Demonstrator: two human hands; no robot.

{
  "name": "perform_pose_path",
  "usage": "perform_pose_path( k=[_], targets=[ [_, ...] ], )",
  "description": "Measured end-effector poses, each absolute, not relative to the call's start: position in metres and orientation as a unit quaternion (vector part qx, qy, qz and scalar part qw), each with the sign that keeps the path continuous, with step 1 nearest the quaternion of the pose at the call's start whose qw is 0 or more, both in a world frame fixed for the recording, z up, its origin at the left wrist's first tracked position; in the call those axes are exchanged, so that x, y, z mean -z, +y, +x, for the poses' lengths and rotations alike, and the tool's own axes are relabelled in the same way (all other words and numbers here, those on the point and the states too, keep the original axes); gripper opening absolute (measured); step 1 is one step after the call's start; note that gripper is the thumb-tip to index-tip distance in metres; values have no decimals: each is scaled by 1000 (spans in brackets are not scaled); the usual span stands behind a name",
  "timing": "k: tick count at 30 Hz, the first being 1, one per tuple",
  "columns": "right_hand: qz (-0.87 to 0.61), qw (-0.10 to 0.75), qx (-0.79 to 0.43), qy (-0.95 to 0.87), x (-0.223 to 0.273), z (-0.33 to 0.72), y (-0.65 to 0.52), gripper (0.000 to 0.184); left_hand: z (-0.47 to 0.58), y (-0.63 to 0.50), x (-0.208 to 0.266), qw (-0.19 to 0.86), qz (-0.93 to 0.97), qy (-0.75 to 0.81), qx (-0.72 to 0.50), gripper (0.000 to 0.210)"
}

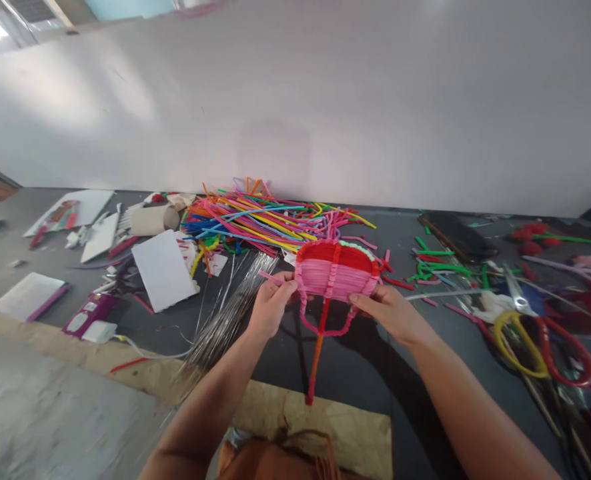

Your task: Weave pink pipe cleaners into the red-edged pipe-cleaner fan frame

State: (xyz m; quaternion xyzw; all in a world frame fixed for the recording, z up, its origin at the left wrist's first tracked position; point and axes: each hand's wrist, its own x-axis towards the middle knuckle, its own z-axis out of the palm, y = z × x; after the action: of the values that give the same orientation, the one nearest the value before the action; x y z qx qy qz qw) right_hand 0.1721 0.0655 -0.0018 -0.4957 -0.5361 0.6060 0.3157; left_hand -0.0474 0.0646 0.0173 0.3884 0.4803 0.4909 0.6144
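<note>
Above the dark table, both my hands hold up a pipe-cleaner craft. Its rounded frame is wrapped in pink, with rows of red across the top and pink below. A stretch of mint green shows on the upper right rim, and the lower part of the frame is an unfilled loop. A red and orange stem hangs down from the middle. My left hand pinches the left edge, where a loose pink end sticks out. On the lower right edge lies the thumb of my right hand, its fingers partly hidden behind the craft.
Behind the craft is a heap of coloured pipe cleaners. Thin metal wires lie to the left, near white cards and a purple box. At right are scissors, green offcuts and a dark phone-like slab.
</note>
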Motion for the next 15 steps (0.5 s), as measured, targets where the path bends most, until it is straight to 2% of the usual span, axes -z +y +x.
perform_pose_path(
  k=[11, 15],
  targets=[
    [-487, 326, -620, -521, 3, 174, 65, 32, -49, 64, -17, 621, 383, 489, -479, 21],
    [-484, 350, -632, -494, 2, 174, 66, 33, -49, 63, -17, 666, 365, 463, -458, 31]
  ],
)
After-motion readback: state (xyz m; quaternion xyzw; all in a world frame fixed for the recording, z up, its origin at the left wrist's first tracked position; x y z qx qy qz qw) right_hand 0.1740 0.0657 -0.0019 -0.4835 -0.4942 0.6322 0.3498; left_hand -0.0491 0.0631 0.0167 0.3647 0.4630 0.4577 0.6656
